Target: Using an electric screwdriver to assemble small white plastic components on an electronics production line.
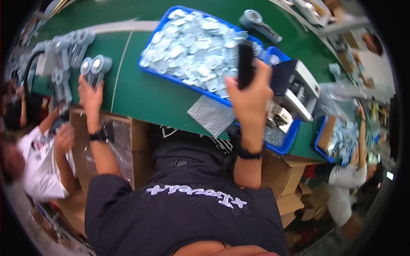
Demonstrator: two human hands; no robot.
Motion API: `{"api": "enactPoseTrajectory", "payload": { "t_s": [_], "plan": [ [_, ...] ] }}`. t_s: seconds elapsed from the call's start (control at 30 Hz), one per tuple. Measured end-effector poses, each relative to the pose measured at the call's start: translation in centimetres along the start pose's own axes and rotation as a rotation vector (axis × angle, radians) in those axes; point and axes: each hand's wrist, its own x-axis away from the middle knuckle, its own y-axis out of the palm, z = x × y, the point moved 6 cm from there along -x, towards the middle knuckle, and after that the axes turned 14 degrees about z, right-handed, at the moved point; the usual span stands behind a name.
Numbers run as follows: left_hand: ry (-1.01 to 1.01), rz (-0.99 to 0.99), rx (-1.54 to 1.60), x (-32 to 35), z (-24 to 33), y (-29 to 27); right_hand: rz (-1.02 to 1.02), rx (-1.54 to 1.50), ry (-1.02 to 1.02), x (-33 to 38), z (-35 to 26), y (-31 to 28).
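Observation:
My left hand (89,99) is closed around the lower end of a light-blue part with a round head and a handle (101,65). A second such part (86,67) stands close beside it, and I cannot tell whether the hand holds both. Upright in my right hand (251,96) is a black, bar-shaped tool (245,64), somewhat blurred. That hand is over the right end of a blue tray (183,83) heaped with small pale-blue plastic pieces (192,47).
To the right sits a dark-and-white machine (299,91) by a blue bin of small screws (275,135). Bubble wrap (211,115) lies at the green table's near edge. Another round-headed part (260,25) lies beyond the tray. Co-workers sit on both sides; cardboard boxes (277,175) stand below.

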Motion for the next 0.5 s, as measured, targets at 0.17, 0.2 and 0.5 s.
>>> {"api": "enactPoseTrajectory", "payload": {
  "t_s": [0.17,0.2,0.5],
  "plan": [
    [0.292,0.210,-0.161,2.2,-2.8,-2.1,-0.264,0.199,-0.100,-1.6,1.0,9.0],
    [0.304,0.244,-0.136,2.6,-2.6,-2.0,-0.248,0.206,-0.097,-1.7,1.6,9.5],
    [0.124,0.153,0.302,3.3,-3.9,-2.2,-0.252,0.242,-0.101,-2.5,1.2,10.2]
  ]
}}
